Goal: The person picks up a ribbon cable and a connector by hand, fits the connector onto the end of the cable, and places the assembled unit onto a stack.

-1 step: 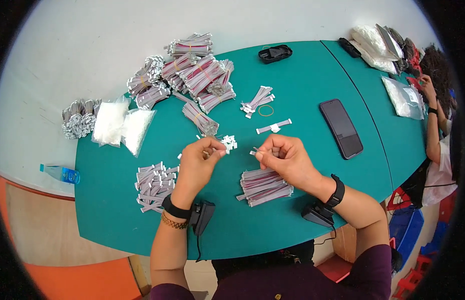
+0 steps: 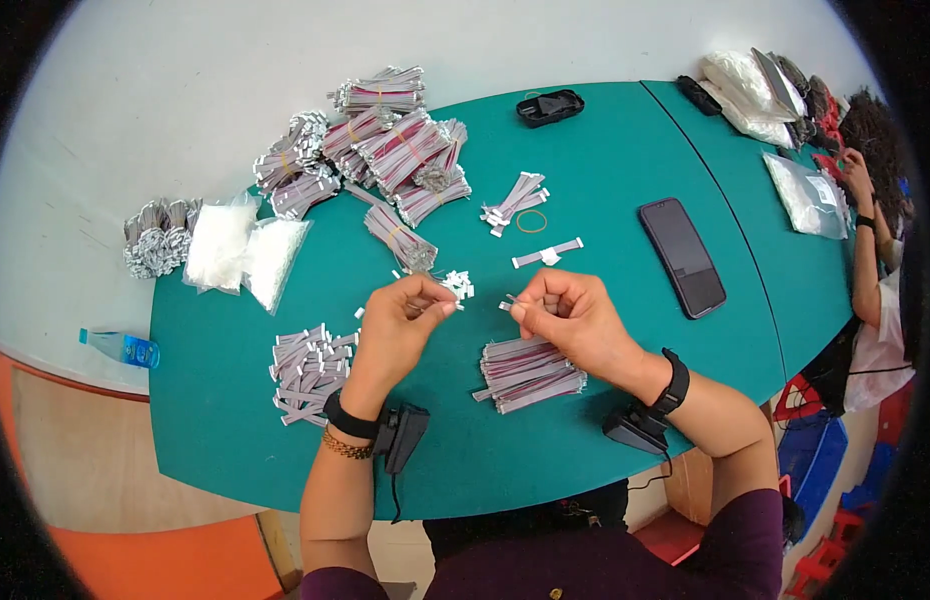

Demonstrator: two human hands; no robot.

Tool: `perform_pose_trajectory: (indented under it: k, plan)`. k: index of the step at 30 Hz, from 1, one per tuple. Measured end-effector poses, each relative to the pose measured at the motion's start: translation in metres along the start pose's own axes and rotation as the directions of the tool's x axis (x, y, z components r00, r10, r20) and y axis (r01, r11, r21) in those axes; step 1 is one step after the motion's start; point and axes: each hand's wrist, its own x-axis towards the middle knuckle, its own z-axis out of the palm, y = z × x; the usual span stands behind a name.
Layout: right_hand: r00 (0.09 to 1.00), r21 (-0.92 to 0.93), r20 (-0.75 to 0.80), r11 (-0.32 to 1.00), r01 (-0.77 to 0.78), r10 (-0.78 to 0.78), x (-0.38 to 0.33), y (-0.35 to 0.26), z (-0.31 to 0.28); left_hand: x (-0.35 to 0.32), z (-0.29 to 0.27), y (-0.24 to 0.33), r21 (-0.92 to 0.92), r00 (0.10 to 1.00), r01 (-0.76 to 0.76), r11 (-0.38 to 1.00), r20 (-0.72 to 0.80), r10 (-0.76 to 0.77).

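Currently, from my distant post, I see the left hand [image 2: 397, 322] with thumb and forefinger pressed together on a tiny pale piece [image 2: 459, 306], too small for me to make out. A gap to the right of it, the right hand [image 2: 575, 315] pinches a short cable end [image 2: 507, 305], its white tip poking out leftward while the other fingers curl in. I have both hands just above the green table [image 2: 525, 460], well apart from its near edge.

Just beyond the left fingertips I find a small heap of white connectors [image 2: 461, 284]. Nearer than the right hand lies a stack of ribbon cables [image 2: 530, 375]; left of the left wrist, a loose cable pile [image 2: 310, 375]. On the far side I make out a single cable [image 2: 533, 258], a rubber band [image 2: 532, 221] and banded cable bundles [image 2: 405, 150], with two clear bags [image 2: 222, 245] farther left. A dark phone [image 2: 682, 258] lies to the right. Across the room I see a pale wall [image 2: 205, 70] and, far right, a co-worker's arm [image 2: 865, 265].
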Motion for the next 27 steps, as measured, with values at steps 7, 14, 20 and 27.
perform_pose_trajectory:
  k: [7,14,20,27]
  plan:
    - [1.0,0.0,0.002,1.0,-0.003,0.003,0.0,0.0,0.0,-0.001,0.0,0.004,-0.039,0.99,0.117,0.992,0.08,-0.113]
    - [1.0,0.015,0.0,1.0,-0.007,0.007,0.001,0.003,-0.001,-0.004,0.013,0.01,-0.515,0.965,0.241,0.823,0.216,-0.147]
    - [1.0,0.013,0.002,1.0,-0.013,0.013,-0.001,0.002,0.001,-0.012,0.023,0.017,-0.621,0.952,0.294,0.727,0.26,-0.163]
    - [1.0,0.038,0.008,0.999,-0.001,0.001,-0.001,0.002,0.002,-0.012,0.024,0.01,-0.642,0.945,0.307,0.702,0.294,-0.144]
